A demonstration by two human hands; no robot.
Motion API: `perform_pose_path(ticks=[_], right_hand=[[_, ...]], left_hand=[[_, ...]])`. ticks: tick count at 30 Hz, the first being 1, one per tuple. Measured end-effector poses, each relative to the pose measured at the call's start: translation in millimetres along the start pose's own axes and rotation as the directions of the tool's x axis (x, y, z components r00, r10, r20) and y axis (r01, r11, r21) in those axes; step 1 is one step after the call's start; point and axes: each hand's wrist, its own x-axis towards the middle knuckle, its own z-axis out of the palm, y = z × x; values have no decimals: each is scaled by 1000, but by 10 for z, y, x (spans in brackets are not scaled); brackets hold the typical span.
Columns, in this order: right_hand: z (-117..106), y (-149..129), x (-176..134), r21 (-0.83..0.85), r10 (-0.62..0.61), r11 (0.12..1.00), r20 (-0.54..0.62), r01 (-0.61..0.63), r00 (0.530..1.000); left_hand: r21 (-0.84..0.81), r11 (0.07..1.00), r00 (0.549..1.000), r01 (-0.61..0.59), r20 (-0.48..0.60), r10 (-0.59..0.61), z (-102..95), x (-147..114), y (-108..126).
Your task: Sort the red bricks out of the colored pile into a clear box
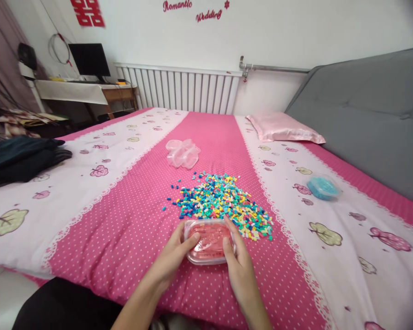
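Observation:
Between my two hands is a clear lidded plastic container (209, 245) with red contents showing through it. My left hand (179, 250) grips its left side, thumb resting on the lid. On the opposite side, my right hand (237, 254) holds the rim, its thumb also on top. Just beyond the container, a loose heap of small coloured building bricks (220, 197) spreads over the pink dotted bedspread (124, 229). Blue, teal, yellow, white and red pieces are mixed in it.
Several clear empty-looking plastic containers or lids (183, 153) lie farther back. A container with light blue contents (323, 188) sits at the right. A pink pillow (284, 127) rests near the grey headboard (368, 114). Dark folded clothing (20, 158) lies at the left edge.

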Motion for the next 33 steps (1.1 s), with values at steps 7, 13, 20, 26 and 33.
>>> perform_pose_path(ticks=[7, 13, 20, 26, 33], right_hand=[[25, 206, -5, 72, 75, 995, -24, -73, 997], [15, 172, 10, 137, 85, 987, 12, -86, 996], [19, 216, 42, 143, 83, 986, 4, -83, 997], [35, 217, 22, 156, 65, 986, 18, -67, 998], [30, 163, -11, 173, 80, 982, -9, -78, 997]], left_hand=[[86, 996, 999, -23, 48, 19, -46, 28, -88], [100, 995, 999, -17, 37, 14, -89, 74, -138], [63, 998, 999, 14, 40, -16, -49, 72, -93], [71, 997, 994, 41, -101, -34, 35, 92, -102], [89, 996, 988, -12, -154, 25, 21, 148, -165]])
